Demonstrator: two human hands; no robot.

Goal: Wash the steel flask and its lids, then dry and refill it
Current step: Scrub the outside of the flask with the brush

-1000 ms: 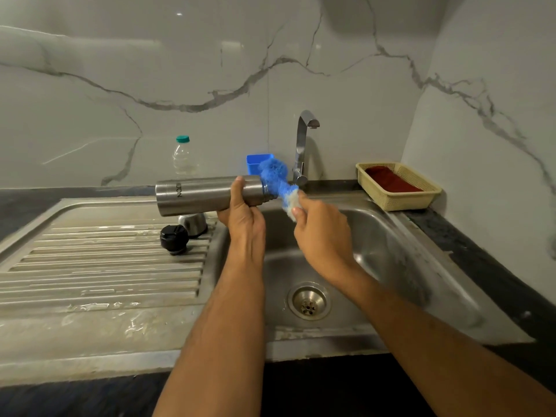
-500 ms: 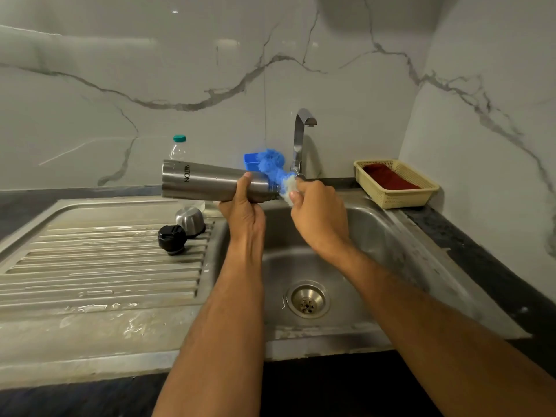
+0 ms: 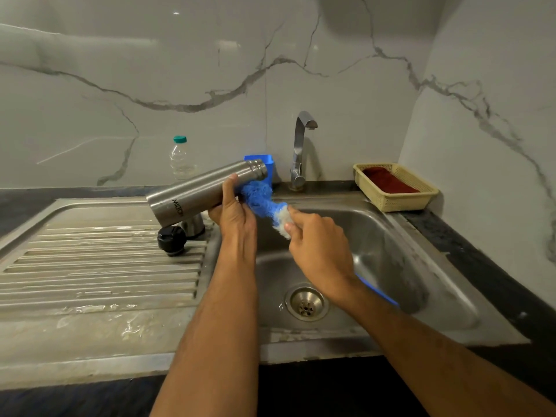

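My left hand [image 3: 233, 210] grips the steel flask [image 3: 198, 188] near its neck, holding it tilted with the open mouth up and to the right, above the sink's left rim. My right hand [image 3: 319, 251] holds a bottle brush [image 3: 263, 203] with blue and white bristles; the bristle head lies under the flask's neck, outside the flask. The brush's blue handle shows behind my right wrist. A black inner lid [image 3: 171, 239] and a steel cap [image 3: 194, 225] sit on the drainboard, just below the flask.
The steel sink [image 3: 376, 236] has a drain [image 3: 306, 302] at its bottom and a tap [image 3: 301, 145] behind it. The ribbed drainboard [image 3: 90, 266] is wet. A plastic bottle [image 3: 180, 159], a blue holder [image 3: 267, 167] and a yellow basket [image 3: 397, 188] with a red cloth stand at the back.
The brush has come away from the flask's mouth and now lies below the neck. My left hand has tilted the flask so its mouth points up and right.
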